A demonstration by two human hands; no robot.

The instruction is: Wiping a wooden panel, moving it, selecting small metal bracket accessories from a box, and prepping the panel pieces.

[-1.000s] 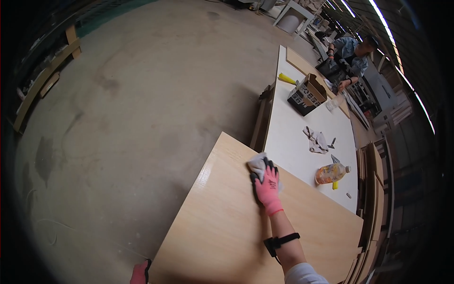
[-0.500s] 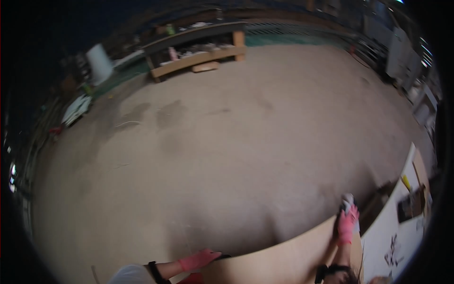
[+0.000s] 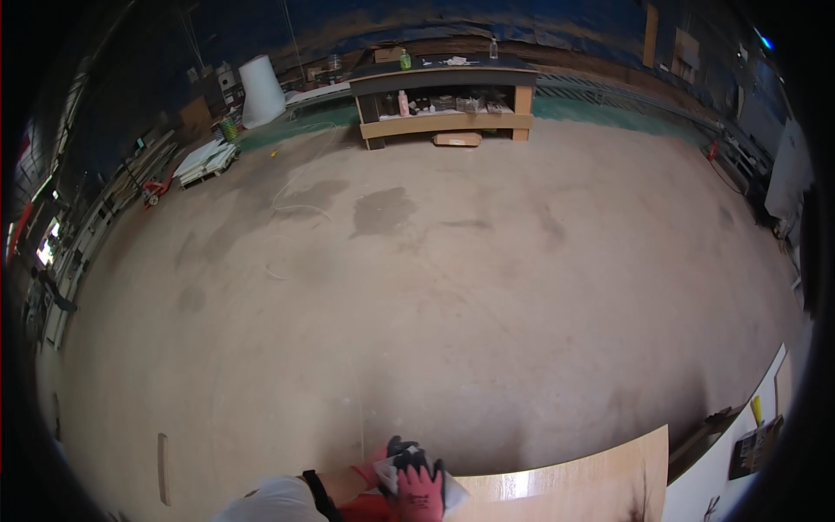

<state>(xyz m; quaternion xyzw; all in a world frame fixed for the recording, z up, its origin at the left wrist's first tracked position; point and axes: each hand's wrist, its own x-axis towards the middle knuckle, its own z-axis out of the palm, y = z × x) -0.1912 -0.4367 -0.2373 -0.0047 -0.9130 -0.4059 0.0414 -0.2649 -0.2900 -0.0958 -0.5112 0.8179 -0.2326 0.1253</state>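
Observation:
My two hands meet at the left end of a pale wooden panel, near the lower edge of the view. Both wear pink gloves with dark fingers or fingertips. My right hand is closed on a whitish cloth, which sticks out past its fingers on the panel side. Just behind and to the left, my left hand has its dark fingers curled against the same cloth. My right hand partly covers it. A black band circles my left wrist.
A dark-topped workbench with bottles stands far off. At the right, a white board carries a dark box and a yellow-handled tool. A wooden strip lies on the floor at the left, and a red pallet jack stands farther back.
My right hand has come left along the panel with the cloth and now meets my left hand. The view has swung left and up, so the workbench sits farther right and lower.

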